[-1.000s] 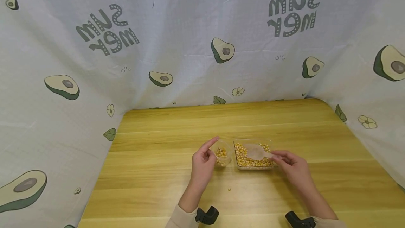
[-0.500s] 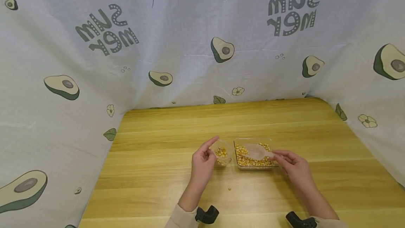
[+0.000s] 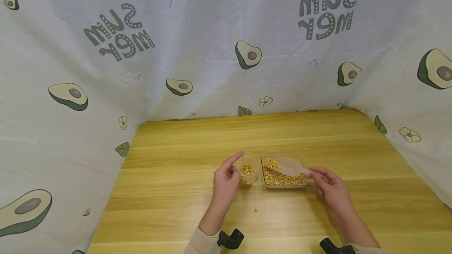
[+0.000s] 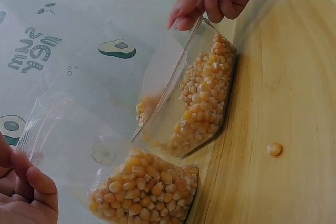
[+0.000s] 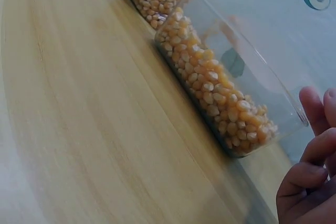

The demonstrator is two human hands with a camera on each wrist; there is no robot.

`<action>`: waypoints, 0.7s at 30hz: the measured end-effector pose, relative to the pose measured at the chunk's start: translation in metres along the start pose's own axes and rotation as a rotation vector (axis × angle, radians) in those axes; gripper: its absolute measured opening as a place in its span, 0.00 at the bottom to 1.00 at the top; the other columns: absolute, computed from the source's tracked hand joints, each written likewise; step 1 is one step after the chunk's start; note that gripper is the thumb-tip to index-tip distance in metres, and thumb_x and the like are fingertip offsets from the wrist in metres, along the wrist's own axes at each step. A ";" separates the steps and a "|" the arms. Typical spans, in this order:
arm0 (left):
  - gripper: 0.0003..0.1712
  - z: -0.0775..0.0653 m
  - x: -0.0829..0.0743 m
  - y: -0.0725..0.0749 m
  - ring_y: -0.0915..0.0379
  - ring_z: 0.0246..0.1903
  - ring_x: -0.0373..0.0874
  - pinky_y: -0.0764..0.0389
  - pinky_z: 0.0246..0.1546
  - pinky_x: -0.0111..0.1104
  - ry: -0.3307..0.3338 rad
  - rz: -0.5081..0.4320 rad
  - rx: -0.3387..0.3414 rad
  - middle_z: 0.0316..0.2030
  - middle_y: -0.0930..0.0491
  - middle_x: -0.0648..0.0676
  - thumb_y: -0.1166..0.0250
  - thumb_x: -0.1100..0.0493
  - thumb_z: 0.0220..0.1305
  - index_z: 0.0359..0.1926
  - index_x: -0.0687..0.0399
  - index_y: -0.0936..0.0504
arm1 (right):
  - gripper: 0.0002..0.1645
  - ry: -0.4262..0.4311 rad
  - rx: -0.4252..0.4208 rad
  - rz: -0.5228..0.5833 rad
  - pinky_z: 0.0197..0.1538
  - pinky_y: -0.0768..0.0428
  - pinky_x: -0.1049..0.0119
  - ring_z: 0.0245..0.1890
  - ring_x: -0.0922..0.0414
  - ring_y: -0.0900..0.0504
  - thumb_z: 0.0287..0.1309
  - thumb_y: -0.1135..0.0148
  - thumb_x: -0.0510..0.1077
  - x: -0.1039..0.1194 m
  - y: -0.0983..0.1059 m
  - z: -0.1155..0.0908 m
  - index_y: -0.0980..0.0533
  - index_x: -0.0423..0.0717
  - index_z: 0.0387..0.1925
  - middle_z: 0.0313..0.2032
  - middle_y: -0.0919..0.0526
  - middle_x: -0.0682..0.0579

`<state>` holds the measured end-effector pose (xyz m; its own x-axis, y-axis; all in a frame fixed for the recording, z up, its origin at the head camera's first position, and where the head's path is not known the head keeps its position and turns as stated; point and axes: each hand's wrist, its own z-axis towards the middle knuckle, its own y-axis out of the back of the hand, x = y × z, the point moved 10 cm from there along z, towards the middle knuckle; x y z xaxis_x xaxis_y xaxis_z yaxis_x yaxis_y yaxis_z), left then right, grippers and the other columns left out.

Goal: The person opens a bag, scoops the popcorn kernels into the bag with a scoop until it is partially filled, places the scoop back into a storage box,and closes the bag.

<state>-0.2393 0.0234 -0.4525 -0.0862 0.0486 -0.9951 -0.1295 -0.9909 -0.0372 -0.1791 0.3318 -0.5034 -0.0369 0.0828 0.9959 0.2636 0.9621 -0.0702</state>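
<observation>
My left hand [image 3: 226,183] pinches the upper edge of a clear plastic bag [image 4: 68,135], its index finger stretched out along the top. Corn kernels [image 4: 147,187] fill the bottom of the bag, which stands on the table. My right hand [image 3: 332,189] grips the handle of a translucent scoop [image 3: 289,166] between thumb and fingers. The scoop is over a clear rectangular container [image 5: 247,61] of corn kernels, right of the bag. Kernels lie at the scoop's left end, which points toward the bag.
A single corn kernel [image 3: 256,210] lies loose on the wooden table [image 3: 169,191], in front of the bag. Behind the table hangs a white curtain [image 3: 212,50] printed with avocados. Black wrist mounts [image 3: 231,239] sit on both cuffs.
The scoop has risen from among the kernels and tilted, now carrying some at its left end. My right hand has shifted slightly to the right. The left hand and bag stay put.
</observation>
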 end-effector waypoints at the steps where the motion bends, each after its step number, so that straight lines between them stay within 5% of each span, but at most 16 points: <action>1: 0.30 0.000 0.000 0.000 0.51 0.13 0.32 0.43 0.16 0.20 0.000 -0.003 0.002 0.53 0.21 0.62 0.51 0.73 0.67 0.61 0.45 0.18 | 0.11 0.002 0.000 0.011 0.26 0.48 0.59 0.18 0.65 0.37 0.69 0.42 0.41 0.000 0.000 0.000 0.16 0.55 0.47 0.33 0.11 0.64; 21: 0.31 0.000 0.000 0.000 0.50 0.14 0.32 0.42 0.16 0.21 0.010 -0.002 0.006 0.50 0.21 0.61 0.51 0.73 0.67 0.60 0.39 0.18 | 0.11 -0.025 0.014 0.105 0.25 0.47 0.62 0.20 0.68 0.33 0.70 0.43 0.41 0.004 -0.001 -0.004 0.17 0.56 0.46 0.32 0.11 0.63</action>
<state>-0.2391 0.0236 -0.4527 -0.0758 0.0491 -0.9959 -0.1353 -0.9901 -0.0385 -0.1761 0.3299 -0.4988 -0.0337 0.1895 0.9813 0.2539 0.9513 -0.1750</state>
